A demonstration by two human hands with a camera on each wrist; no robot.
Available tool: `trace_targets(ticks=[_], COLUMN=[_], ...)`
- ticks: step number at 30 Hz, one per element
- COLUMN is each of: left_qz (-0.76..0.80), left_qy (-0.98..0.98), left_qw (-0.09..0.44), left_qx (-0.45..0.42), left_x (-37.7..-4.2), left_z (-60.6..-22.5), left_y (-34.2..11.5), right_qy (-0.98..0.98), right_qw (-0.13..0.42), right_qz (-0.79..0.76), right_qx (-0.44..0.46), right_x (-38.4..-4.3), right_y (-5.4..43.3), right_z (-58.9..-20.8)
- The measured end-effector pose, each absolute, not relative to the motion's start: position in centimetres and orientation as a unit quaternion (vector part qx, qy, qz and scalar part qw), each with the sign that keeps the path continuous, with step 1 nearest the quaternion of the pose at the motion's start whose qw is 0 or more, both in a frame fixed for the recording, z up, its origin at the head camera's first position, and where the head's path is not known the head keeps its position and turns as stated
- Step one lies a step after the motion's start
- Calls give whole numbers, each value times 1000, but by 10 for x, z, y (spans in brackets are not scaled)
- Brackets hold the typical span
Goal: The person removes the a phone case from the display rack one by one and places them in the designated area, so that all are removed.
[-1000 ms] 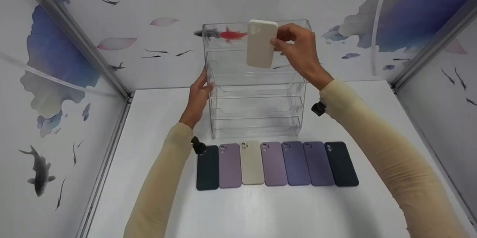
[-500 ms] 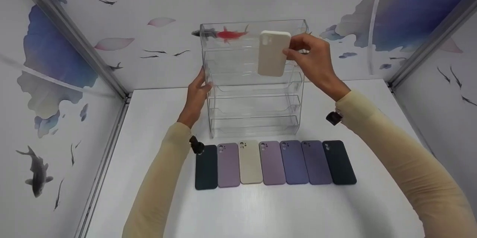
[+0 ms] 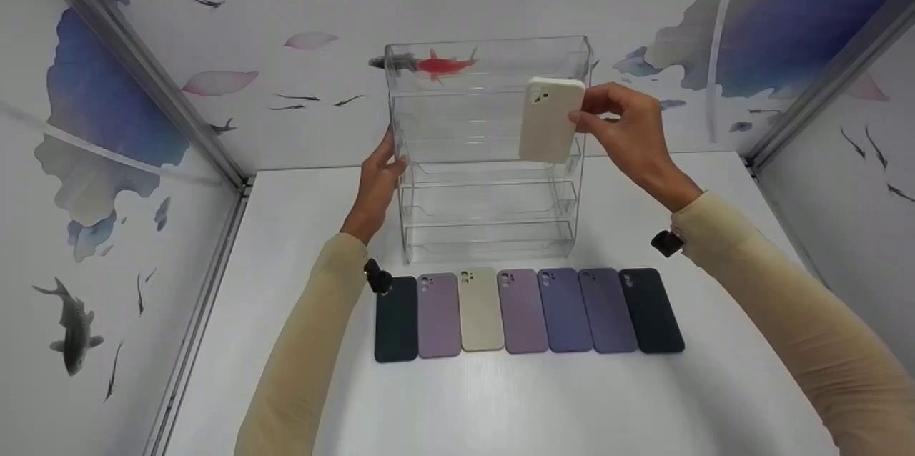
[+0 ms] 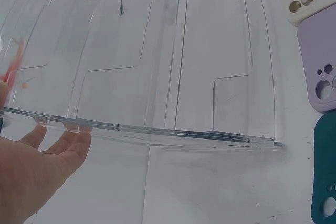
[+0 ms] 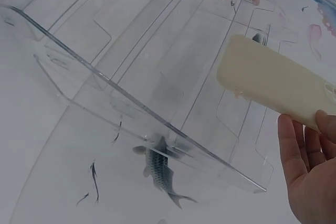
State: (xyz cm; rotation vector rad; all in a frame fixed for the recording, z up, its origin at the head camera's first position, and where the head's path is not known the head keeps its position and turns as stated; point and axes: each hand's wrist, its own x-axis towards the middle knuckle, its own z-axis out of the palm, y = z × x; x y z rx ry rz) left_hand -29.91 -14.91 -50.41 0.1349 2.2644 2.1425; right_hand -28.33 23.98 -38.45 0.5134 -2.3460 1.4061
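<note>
My right hand (image 3: pixel 622 134) pinches a cream phone case (image 3: pixel 550 120) by its right edge, thumb in front. The case stands upright before the right part of a clear tiered rack (image 3: pixel 490 199). In the right wrist view the cream case (image 5: pixel 273 77) is apart from the table, with the rack (image 5: pixel 173 77) behind it. My left hand (image 3: pixel 375 188) holds the rack's left side wall. In the left wrist view, the thumb is at the wall's near edge and the left hand's fingers (image 4: pixel 76 148) lie on its outer face.
On the white table (image 3: pixel 500 406), several phone cases lie in a row before the rack: a dark green one (image 3: pixel 397 320) at left, then purple shades, a cream one (image 3: pixel 481 309) and a dark one (image 3: pixel 652 309) at right. Printed panels enclose the table.
My right hand has moved right and down with the cream phone case, from the rack's upper middle toward its right side. My left hand keeps its hold on the rack.
</note>
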Motion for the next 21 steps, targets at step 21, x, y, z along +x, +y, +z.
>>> trace_targets(ticks=[21], left_qz=[689], left_qy=[723], left_qw=[12], left_qx=[46], left_x=[-297], left_z=[-503], left_y=[-149], right_qy=[-864], right_qw=[171], right_qz=[451], right_qx=[147], right_x=[-257], right_y=[295], right_z=[-399])
